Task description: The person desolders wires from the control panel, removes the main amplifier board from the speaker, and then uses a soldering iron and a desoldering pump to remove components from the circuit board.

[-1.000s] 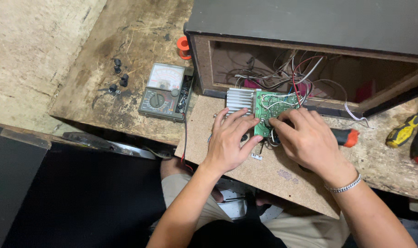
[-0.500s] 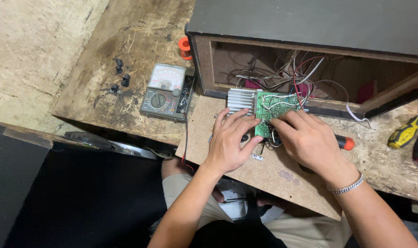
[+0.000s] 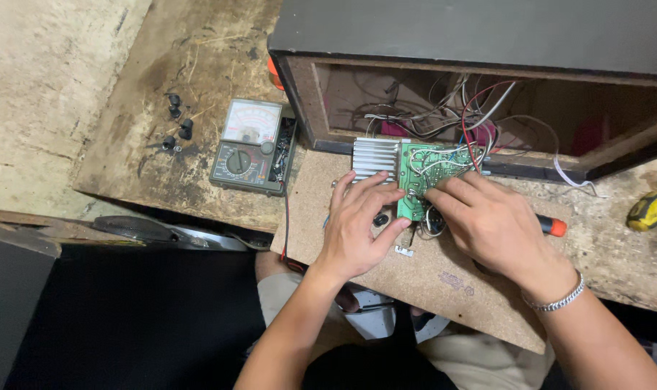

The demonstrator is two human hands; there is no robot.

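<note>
Hands barely shifted over the last second as I watched: the left hand point(image 3: 357, 231) kept its open grip pressed on the green circuit board point(image 3: 426, 173) beside its heat sink point(image 3: 375, 157), while the right hand point(image 3: 491, 224) hid whatever its fingertips pinched, and the board stayed on the bench point(image 3: 162, 166) before the open cabinet point(image 3: 487, 43).

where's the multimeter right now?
In the head view the multimeter lies flat on the wooden bench, left of the open black box and the circuit board, with small black knobs further left; neither hand touches it.
</note>
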